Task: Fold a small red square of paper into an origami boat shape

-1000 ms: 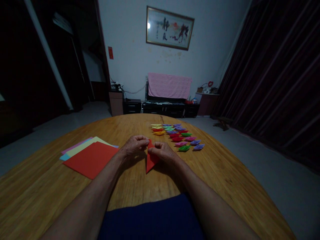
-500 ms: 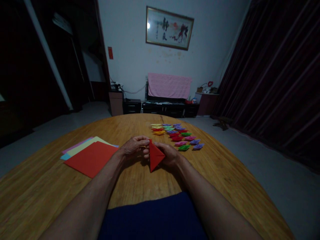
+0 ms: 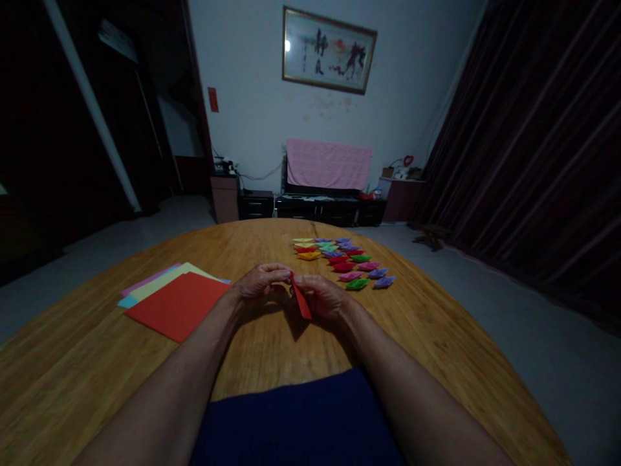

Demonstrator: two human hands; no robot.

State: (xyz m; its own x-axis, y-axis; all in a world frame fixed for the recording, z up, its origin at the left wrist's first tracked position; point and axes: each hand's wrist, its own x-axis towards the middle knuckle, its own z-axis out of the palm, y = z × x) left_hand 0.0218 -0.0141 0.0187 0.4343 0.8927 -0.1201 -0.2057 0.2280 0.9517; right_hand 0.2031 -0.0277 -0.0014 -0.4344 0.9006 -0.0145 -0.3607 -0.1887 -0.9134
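Observation:
A folded piece of red paper (image 3: 301, 300) is held between both hands above the table, seen nearly edge-on as a narrow strip. My left hand (image 3: 264, 283) pinches its upper end between thumb and fingers. On the other side, my right hand (image 3: 321, 296) grips it, the thumb near the top and the other fingers partly hidden. To the left lies a stack of coloured paper sheets (image 3: 182, 304), red on top, with yellow, pink and blue edges showing. Rows of small folded paper boats (image 3: 343, 266) in several colours stand beyond my right hand.
The round wooden table (image 3: 412, 362) spreads out around my arms. Past its far edge stand a low black cabinet (image 3: 334, 210) and a screen draped with a pink towel (image 3: 330, 163). A dark curtain (image 3: 524, 142) hangs at the right.
The red paper has turned from showing a broad triangular face to a narrow edge. Both hands stay in nearly the same place, still holding it.

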